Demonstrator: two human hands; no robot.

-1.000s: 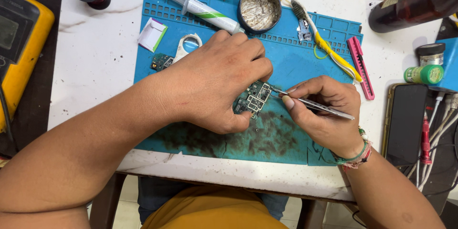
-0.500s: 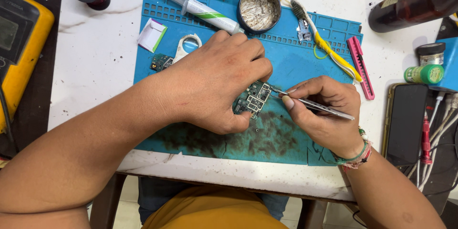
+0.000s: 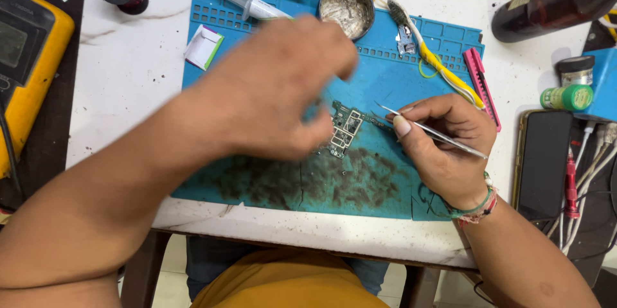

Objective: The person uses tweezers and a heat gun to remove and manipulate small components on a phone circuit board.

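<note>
Blue mat [image 3: 411, 77] on the white tabletop [image 3: 135, 70] carries a green board [image 3: 345, 129]. Right hand [image 3: 443, 147] pinches tweezers [image 3: 430, 131] beside it. Left hand [image 3: 283, 89], blurred, hovers half-curled, holding nothing visible. A small white-green packet [image 3: 204, 46] lies upper left.

One circuit board [image 3: 345, 129], one pair of tweezers [image 3: 437, 133], one blue mat [image 3: 385, 77], one syringe [image 3: 241, 0], two hands, left [image 3: 283, 89], right [image 3: 443, 144]

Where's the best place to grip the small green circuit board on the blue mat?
By its long side edges, pinched across the narrow width from above. The circuit board lies flat on the blue mat. Stay off its right end, where the tweezers in the right hand point.
</note>
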